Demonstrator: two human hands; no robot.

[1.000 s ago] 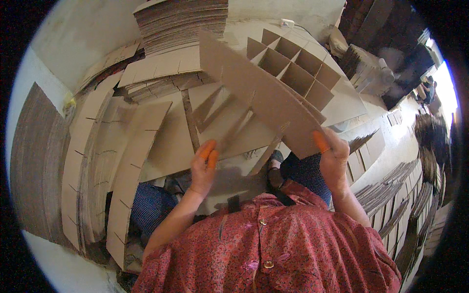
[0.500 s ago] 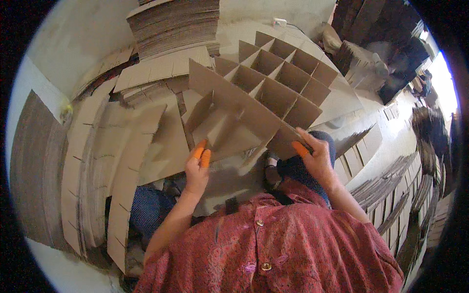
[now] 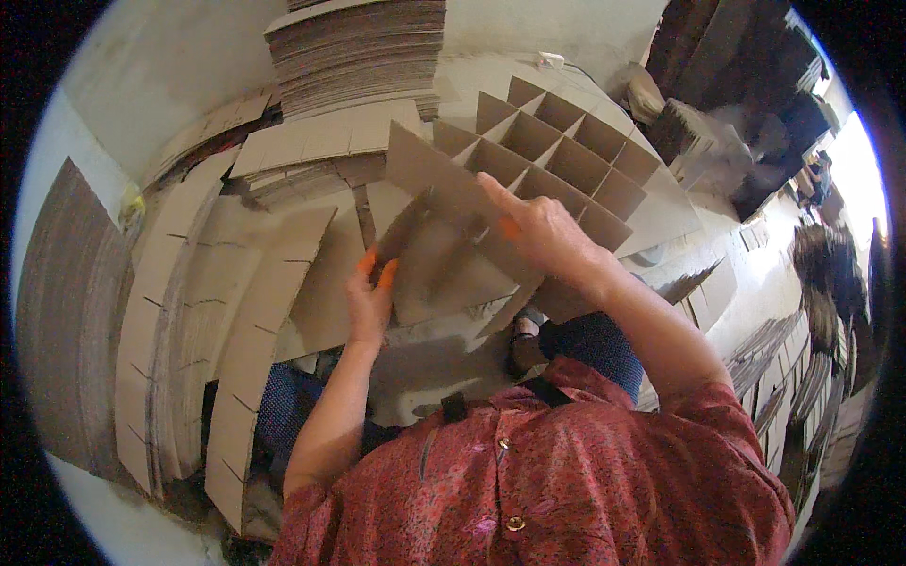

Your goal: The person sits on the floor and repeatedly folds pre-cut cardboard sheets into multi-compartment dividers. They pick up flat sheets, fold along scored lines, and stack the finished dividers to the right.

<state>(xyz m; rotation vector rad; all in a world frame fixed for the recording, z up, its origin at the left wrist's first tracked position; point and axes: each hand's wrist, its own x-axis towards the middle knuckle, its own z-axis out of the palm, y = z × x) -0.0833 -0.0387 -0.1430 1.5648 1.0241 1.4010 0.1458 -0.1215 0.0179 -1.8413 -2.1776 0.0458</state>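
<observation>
One cardboard strip point(image 3: 448, 186) — right hand point(image 3: 547, 236) mid-length, earlier at its end

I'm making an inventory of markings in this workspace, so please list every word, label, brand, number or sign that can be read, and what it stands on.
None can be read.
The cardboard grid and the strip at the right hand look plain.
The short dark lines on the slotted cardboard are slots, not writing.
The small white object is too small to tell; the far-right background is too blurred.
</observation>
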